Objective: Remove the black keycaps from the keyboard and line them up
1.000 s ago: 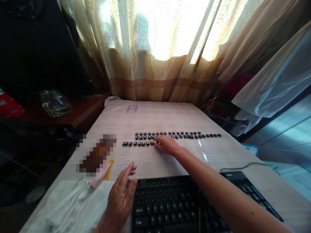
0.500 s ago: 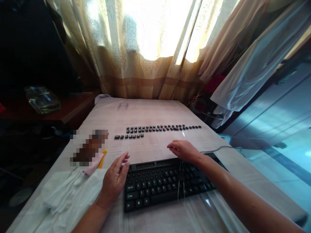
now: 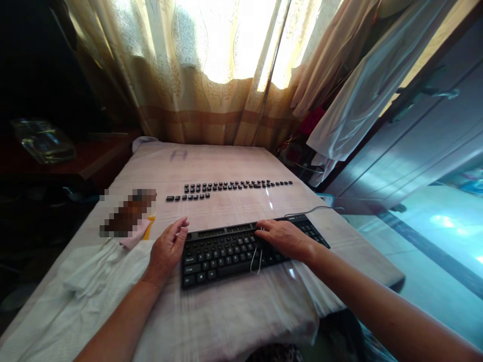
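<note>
A black keyboard (image 3: pixel 226 251) lies across the cloth-covered table (image 3: pixel 226 311). My left hand (image 3: pixel 167 250) rests on its edge against the keyboard's left end, fingers loosely apart and holding nothing. My right hand (image 3: pixel 286 238) lies over the keyboard's right half with its fingers curled, and a thin wire tool (image 3: pixel 255 260) hangs from under it onto the keys. Farther back, loose black keycaps (image 3: pixel 236 185) are laid out in two long rows, with a shorter row (image 3: pixel 187 197) to their left.
A white cloth (image 3: pixel 94 271) lies at the left, with a pixelated object (image 3: pixel 126 219) and a pink item (image 3: pixel 133 241) beyond it. The keyboard's cable (image 3: pixel 313 208) runs off to the right. A glass jar (image 3: pixel 42 141) stands on a dark side shelf. Curtains (image 3: pixel 211 75) hang behind the table.
My right hand has drawn back from the rows of keycaps to the keyboard's right half. The view has pulled back and swung, so the whole keyboard shows. My left hand stays at the keyboard's left end.
</note>
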A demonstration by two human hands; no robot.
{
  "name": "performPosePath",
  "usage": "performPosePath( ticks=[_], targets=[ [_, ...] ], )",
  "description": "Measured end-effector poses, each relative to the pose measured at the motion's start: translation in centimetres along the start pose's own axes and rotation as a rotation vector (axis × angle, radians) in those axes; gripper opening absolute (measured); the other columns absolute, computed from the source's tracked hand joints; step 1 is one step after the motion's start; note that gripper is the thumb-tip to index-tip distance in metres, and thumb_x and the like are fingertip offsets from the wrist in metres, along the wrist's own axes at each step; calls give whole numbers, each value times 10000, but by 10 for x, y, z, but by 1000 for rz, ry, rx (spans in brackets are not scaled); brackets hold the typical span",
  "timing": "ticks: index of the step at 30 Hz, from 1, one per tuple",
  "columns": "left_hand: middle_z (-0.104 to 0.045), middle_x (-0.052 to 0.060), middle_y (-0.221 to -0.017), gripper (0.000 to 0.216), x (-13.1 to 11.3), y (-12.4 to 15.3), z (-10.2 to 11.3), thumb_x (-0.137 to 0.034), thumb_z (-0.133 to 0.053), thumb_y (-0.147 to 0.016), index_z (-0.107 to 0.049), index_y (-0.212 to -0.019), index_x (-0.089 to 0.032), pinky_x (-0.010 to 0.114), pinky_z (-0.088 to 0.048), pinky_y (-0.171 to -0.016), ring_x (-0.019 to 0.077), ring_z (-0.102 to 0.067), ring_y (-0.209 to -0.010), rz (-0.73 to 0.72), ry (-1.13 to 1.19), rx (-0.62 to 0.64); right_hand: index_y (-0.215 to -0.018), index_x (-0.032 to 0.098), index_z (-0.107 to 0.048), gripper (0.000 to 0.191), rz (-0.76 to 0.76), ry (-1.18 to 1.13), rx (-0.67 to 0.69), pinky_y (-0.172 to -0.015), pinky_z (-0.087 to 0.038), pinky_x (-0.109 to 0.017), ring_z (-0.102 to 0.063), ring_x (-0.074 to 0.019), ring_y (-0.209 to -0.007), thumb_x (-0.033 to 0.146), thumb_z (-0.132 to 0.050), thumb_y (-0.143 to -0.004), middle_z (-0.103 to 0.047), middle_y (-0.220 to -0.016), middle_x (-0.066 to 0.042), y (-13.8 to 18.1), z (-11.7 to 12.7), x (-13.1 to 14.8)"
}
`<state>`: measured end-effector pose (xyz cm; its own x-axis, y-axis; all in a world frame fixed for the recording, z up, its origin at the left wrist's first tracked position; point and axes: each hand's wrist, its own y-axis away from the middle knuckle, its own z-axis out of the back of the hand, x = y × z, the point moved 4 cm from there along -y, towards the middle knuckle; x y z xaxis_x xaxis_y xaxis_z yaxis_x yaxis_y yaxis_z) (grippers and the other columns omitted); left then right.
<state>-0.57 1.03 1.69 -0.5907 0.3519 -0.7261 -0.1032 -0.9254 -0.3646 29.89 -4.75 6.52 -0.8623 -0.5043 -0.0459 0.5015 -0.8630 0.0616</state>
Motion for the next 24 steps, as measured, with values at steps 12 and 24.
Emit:
performPosePath(
  ticks=[12, 24],
  targets=[
    [-743, 96, -1105, 519, 4, -2, -2, -521, -400, -902, -639, -1192, -163, 369, -550, -903, 246, -694, -1032, 8, -48, 3, -1015, 159, -641, 217, 40, 131, 36, -801, -526, -302, -666, -204, -945, 60, -469, -931, -662, -1125, -117, 0, -1, 3],
    [-727, 99, -1112, 479, 4, 2, -4, -509, -417, -879, -669, -1126, -184, 415, -531, -957, 264, -688, -1030, -29, -74, -4, -998, 192, -603, 177, -585, -497, -726, -823, -523, -396, -691, -260, -877, 289, -510, -882, -713, -952, -114, 51, -22, -79]
  ],
)
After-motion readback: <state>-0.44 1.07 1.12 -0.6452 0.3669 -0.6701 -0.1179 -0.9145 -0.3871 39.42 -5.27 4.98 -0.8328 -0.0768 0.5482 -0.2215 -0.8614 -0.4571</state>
